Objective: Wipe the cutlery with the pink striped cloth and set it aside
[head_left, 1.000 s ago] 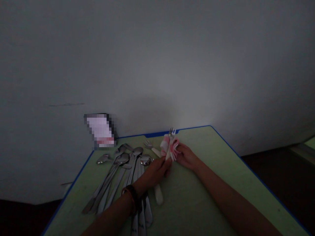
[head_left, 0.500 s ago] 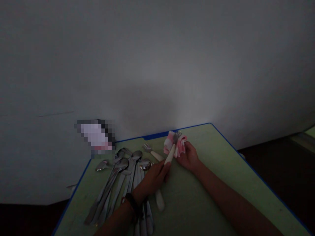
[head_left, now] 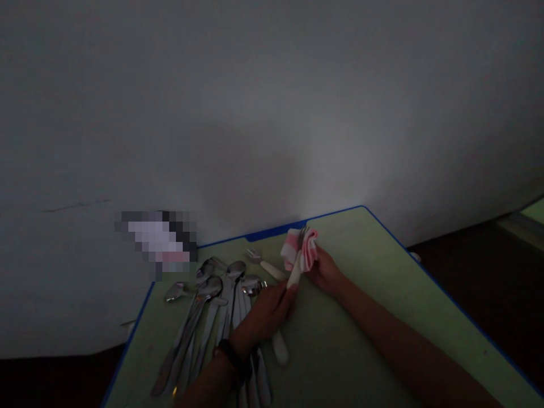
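Note:
My left hand grips the white handle of a small fork, whose metal tines poke up into a pink and white cloth. My right hand is closed on that cloth, wrapped around the fork's head. Both hands meet over the far middle of the green table. A dark band sits on my left wrist.
A pile of several metal spoons lies left of my hands. Another white-handled fork lies behind them, and a white handle shows under my left wrist. A blurred-out object stands at the table's back left by the wall.
The fork has tilted and its tines have sunk deeper into the cloth; my right hand has shifted slightly along with it. The view has drifted a little.

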The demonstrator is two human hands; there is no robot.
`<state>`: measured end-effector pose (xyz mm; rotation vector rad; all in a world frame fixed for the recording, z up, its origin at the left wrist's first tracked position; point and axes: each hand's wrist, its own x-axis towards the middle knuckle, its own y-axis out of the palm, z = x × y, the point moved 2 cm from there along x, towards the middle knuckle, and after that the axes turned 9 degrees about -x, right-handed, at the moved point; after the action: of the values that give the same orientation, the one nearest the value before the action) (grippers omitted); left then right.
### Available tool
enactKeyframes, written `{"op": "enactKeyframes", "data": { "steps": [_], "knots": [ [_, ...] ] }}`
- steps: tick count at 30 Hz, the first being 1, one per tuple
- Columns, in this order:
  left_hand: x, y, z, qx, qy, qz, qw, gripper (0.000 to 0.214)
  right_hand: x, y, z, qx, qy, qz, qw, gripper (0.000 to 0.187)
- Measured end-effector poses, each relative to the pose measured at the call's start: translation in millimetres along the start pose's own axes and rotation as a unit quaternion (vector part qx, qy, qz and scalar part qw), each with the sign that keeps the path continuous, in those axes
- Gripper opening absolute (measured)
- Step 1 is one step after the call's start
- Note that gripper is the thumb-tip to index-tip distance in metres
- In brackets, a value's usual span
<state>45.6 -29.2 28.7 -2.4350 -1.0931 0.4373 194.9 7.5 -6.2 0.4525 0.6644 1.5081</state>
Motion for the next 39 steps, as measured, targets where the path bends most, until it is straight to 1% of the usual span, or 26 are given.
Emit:
{"op": "enactKeyframes", "data": {
  "steps": [3, 7, 11, 13, 15, 17, 19, 24, 28, 31, 33, 36, 39],
  "knots": [
    [0, 0.7, 3, 0.016, -0.006, 0.012, 1.0, 0.045, -1, 3, 1, -0.003, 0.008, -0.009, 1.0, 0.023],
    [0, 1.8, 6, 0.018, 0.0, 0.01, 1.0, 0.044, 0, 1, 2, -0.01, -0.004, -0.023, 1.0, 0.017],
    [1, 1.0, 4, 0.001, 0.004, 0.01, 1.0, 0.044, 0, -3, 1, -0.012, -0.01, -0.011, 1.0, 0.017],
    [1, -0.1, 4, -0.018, 0.001, 0.001, 1.0, 0.044, 0, -3, 1, -0.007, -0.017, -0.001, 1.0, 0.019],
    [2, -1.3, 5, -0.032, -0.003, -0.019, 0.999, 0.044, 0, -3, 2, 0.001, -0.025, 0.0, 1.0, 0.021],
    [2, -2.1, 8, -0.035, -0.006, -0.038, 0.999, 0.044, 0, -1, 3, 0.006, -0.026, -0.001, 1.0, 0.023],
    [3, -2.1, 10, -0.035, -0.01, -0.044, 0.998, 0.044, -2, 1, 3, 0.002, -0.023, 0.008, 1.0, 0.025],
    [5, -1.8, 13, -0.037, -0.001, -0.049, 0.998, 0.047, -5, 3, -3, -0.074, -0.02, 0.069, 0.995, 0.024],
    [5, -2.3, 12, -0.022, -0.003, -0.041, 0.999, 0.047, -4, -1, -10, -0.127, -0.035, 0.081, 0.988, 0.026],
    [5, -2.9, 13, 0.003, -0.002, -0.033, 0.999, 0.046, -4, -1, -10, -0.133, -0.026, 0.083, 0.987, 0.028],
    [5, -2.8, 14, 0.017, 0.0, -0.025, 1.0, 0.045, -5, 1, -7, -0.115, -0.011, 0.074, 0.991, 0.03],
    [5, -1.2, 17, 0.05, 0.008, -0.011, 0.999, 0.039, -7, 5, -2, -0.085, 0.007, 0.038, 0.996, 0.033],
    [6, 1.0, 18, 0.09, 0.018, -0.009, 0.996, 0.032, -7, 8, 1, -0.069, 0.006, 0.005, 0.998, 0.034]
  ]
}}
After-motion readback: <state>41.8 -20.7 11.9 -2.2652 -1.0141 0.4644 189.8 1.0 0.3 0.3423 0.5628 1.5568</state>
